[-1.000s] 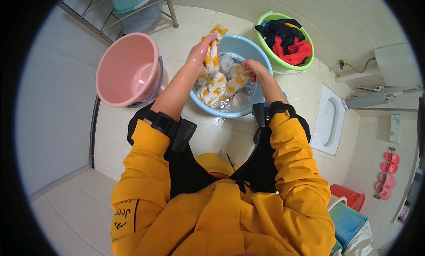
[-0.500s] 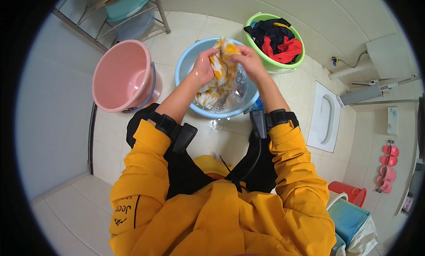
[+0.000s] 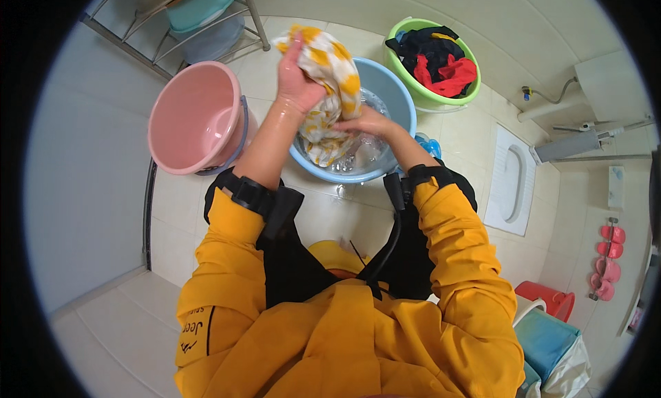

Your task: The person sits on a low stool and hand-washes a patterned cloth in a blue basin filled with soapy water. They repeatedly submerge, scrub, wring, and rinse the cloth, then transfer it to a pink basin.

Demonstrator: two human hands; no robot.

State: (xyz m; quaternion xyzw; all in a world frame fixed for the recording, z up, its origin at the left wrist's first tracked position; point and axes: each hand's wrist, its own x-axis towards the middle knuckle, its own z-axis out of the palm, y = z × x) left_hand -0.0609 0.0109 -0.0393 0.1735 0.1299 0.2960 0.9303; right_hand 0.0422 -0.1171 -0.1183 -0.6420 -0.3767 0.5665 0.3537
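A wet white cloth with yellow patches (image 3: 334, 66) hangs bunched over the light blue basin (image 3: 407, 116). My left hand (image 3: 297, 82) is closed on its upper part, raised above the basin's far left rim. Lower down, my right hand (image 3: 369, 121) is closed on the cloth's right side, just above the water; some of its fingers are hidden by the folds. The cloth's lower end lies in the sudsy water (image 3: 361, 153). What kind of garment or cloth it is, I cannot tell.
A pink bucket (image 3: 193, 116) stands left of the basin. At the far right, a green bucket (image 3: 475, 88) holds black and red clothes (image 3: 447, 76). A metal rack (image 3: 256, 19) with basins stands far left. Further right are a squat toilet (image 3: 511, 181) and a red bucket (image 3: 551, 298).
My left hand has lifted the cloth up and to the left, out past the far rim. My right hand has moved down to the cloth's lower right side.
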